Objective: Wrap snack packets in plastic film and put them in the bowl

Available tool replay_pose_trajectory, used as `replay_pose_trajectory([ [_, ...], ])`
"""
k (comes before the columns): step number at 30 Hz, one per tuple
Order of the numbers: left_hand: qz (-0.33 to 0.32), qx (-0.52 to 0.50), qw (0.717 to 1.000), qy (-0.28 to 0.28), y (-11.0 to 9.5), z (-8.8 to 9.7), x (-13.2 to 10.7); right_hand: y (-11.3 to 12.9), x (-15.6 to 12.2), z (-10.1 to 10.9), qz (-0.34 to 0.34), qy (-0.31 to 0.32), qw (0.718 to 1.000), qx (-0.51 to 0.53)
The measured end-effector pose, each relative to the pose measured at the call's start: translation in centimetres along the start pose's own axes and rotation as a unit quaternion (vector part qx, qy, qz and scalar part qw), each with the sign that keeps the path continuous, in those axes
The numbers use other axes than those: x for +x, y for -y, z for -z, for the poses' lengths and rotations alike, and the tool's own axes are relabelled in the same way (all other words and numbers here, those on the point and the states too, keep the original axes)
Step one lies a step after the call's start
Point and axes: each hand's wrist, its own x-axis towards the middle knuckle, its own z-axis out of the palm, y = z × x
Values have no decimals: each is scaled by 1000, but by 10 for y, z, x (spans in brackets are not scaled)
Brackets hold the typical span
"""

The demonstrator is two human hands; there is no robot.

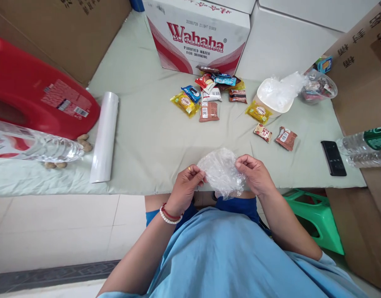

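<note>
Both my hands hold a crumpled clear plastic bag point(220, 170) over the front edge of a pale green cloth surface point(153, 136). My left hand point(184, 188), with a ring and a red-and-white bead bracelet, pinches the bag's left edge. My right hand point(255, 174) pinches its right edge. Beyond the bag lies a heap of small snack packets point(209, 96), and two more packets point(275, 135) lie apart to the right.
A white roll of plastic film point(104, 135) lies at left beside a red jug point(35, 93) and a water bottle point(38, 145). A Wahaha carton point(199, 37) stands behind. At right are a white bowl point(275, 96), a black phone point(333, 158), bottles point(364, 147) and a green stool point(317, 215).
</note>
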Motion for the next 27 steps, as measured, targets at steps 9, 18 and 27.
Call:
replay_pose_trajectory([
  [9,-294,352,872,-171,-6,2,-16,-4,4,7,-25,-19,999,-12],
  [18,-364,569,737,18,39,-46,-5,-1,-1,-4,-14,-26,999,-14],
  [27,-164,166,971,-60,22,-19,0,-5,1,12,-82,-47,991,93],
])
